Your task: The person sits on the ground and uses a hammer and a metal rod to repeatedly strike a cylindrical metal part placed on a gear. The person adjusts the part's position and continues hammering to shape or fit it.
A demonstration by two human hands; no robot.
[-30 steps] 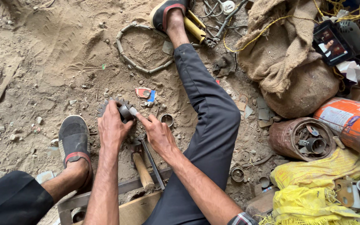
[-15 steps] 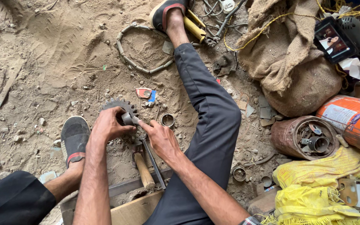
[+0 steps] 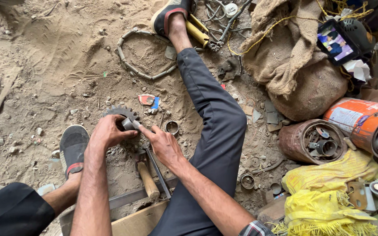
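Hands: left hand (image 3: 108,131) grips toothed gear (image 3: 121,114) on sandy floor (image 3: 44,65) | right hand (image 3: 162,144) pinches small metal piece (image 3: 130,124) at gear's centre | hammer (image 3: 147,181) lies unused beside | fitting looks unfinished

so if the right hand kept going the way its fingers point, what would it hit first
Its fingers point up-left, so the right hand would first meet the small metal piece on the toothed gear, which the left hand also grips; they look already touching.

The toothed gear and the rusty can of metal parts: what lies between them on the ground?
In the head view, between the toothed gear and the rusty can lie a small metal ring and the person's trousered leg.
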